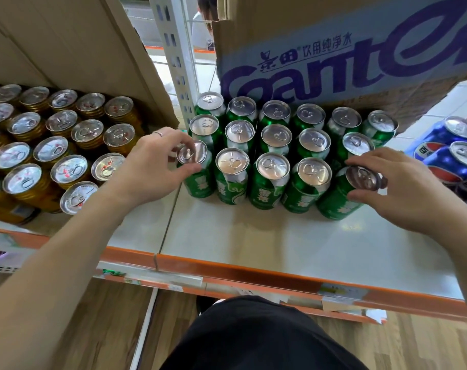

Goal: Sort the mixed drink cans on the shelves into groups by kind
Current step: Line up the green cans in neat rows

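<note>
L hand (152, 161) pinches rim of front-left green can (197, 182); R hand (403, 188) curls round top of front-right green can (333, 201), seemingly tilted. Both stand back from shelf (280, 236) front edge. Prob. full: heavy, slick, dentable, so grip sidewall.

Green aluminium drink cans (271, 180) stand upright in three rows on the middle of the white shelf (280, 236), pull-tabs sealed. The left hand (152, 164) and right hand (403, 185) pinch the near row's end cans at the rim. Gold ribbed cans (67, 145) form a tight block at the left. Blue cola cans (456, 161) stand at the right.
</note>
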A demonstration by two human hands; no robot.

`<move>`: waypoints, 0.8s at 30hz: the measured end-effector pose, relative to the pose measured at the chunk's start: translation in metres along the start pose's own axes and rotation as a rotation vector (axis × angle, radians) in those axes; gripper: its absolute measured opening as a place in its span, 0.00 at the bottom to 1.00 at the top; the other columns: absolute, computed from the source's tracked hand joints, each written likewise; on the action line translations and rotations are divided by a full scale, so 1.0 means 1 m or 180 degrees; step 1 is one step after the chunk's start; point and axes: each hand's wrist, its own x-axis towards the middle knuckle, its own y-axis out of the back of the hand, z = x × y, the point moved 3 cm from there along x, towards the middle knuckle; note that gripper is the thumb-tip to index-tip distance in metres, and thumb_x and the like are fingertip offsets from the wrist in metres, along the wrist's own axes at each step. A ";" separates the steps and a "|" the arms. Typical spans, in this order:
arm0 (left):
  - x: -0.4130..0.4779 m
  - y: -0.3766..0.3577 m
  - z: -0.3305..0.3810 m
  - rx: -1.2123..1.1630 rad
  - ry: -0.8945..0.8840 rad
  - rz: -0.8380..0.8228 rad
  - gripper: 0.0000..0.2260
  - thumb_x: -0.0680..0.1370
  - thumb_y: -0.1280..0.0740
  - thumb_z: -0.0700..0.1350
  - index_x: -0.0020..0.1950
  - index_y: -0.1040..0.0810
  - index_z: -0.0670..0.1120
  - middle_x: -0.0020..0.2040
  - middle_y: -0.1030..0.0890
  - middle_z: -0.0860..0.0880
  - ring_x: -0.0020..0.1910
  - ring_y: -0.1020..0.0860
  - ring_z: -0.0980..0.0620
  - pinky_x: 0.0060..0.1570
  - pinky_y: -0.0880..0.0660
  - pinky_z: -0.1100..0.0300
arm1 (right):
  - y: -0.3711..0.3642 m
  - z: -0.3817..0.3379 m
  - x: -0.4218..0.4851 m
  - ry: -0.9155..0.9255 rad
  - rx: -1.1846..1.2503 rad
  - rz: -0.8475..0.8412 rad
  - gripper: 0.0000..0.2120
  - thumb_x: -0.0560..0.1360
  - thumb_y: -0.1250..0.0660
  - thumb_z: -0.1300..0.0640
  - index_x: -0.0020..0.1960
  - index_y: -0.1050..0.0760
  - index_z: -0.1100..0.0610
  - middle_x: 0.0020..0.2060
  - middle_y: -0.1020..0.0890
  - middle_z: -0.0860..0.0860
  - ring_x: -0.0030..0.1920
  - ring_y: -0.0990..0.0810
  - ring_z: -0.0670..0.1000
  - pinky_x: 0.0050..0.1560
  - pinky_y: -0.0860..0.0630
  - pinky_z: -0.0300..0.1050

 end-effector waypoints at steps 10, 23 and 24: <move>0.005 -0.004 -0.013 -0.0964 -0.0017 -0.0607 0.13 0.75 0.28 0.36 0.57 0.22 0.46 0.62 0.23 0.53 0.66 0.26 0.55 0.63 0.24 0.54 | -0.008 -0.002 0.001 0.0088 0.0413 0.0270 0.22 0.68 0.23 0.56 0.60 0.24 0.48 0.52 0.26 0.43 0.53 0.30 0.49 0.53 0.35 0.41; 0.010 -0.080 -0.018 -0.3912 0.1816 0.0417 0.24 0.83 0.49 0.58 0.64 0.21 0.45 0.58 0.16 0.46 0.63 0.21 0.46 0.58 0.24 0.57 | -0.075 0.018 0.022 -0.1169 0.4554 0.1212 0.22 0.82 0.48 0.43 0.68 0.27 0.53 0.60 0.18 0.48 0.63 0.22 0.47 0.65 0.28 0.46; 0.013 -0.081 -0.017 -0.3947 0.1875 0.0437 0.25 0.82 0.49 0.59 0.62 0.20 0.46 0.58 0.16 0.46 0.62 0.20 0.45 0.57 0.24 0.56 | -0.076 0.015 0.025 -0.1213 0.4577 0.1263 0.22 0.83 0.49 0.44 0.67 0.26 0.55 0.58 0.17 0.50 0.62 0.20 0.50 0.62 0.26 0.46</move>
